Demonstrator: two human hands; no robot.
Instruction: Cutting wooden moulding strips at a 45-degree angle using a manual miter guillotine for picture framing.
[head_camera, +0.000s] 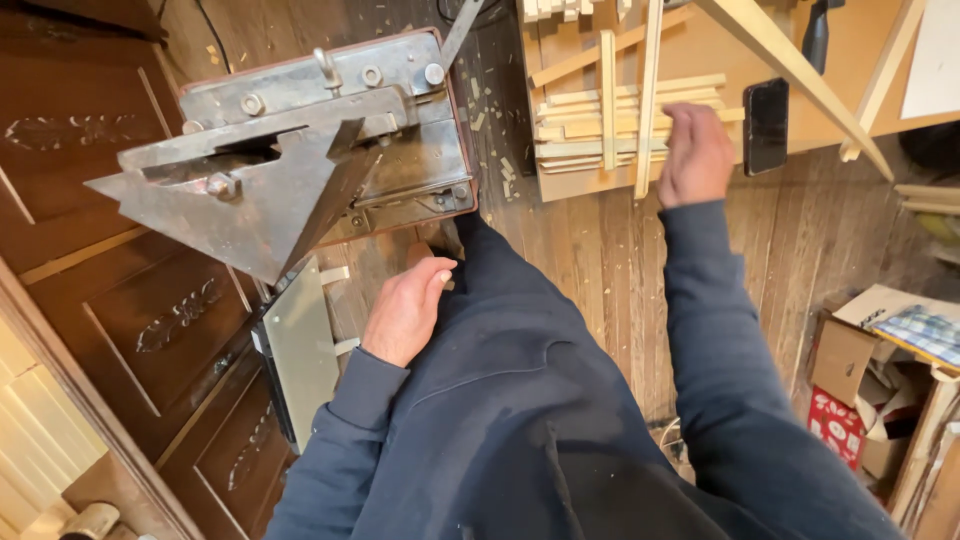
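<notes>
1. The wooden strips (600, 120) lay stacked on a low wooden board (700, 50) at the top of the view, in flat layers with a few laid crosswise over them.
2. The right hand (695, 155) was stretched out to the stack, its back turned to the camera, touching the strips at their right end.
3. Its fingers were curled down over the strips and hidden behind the knuckles, so whether they gripped a strip or only rested there could not be told.
4. One long thin strip (648, 100) stood out across the pile just to the left of that hand.
5. The left hand (405, 310) was well apart from the strips, low and to the left, resting loosely curled against the person's dark blue clothing, thumb uppermost; whether it held anything could not be told.
6. A heavy metal cutting machine (300, 160) with a triangular steel plate stood just above the left hand, between it and the pile.
7. A black phone (766, 125) lay on the board just right of the right hand.
8. Wood chips were scattered on the plank floor (590, 260) between the machine and the board.
9. Dark carved door panels (150, 310) lay at the left, and open cardboard boxes (870, 380) stood at the right edge.
</notes>
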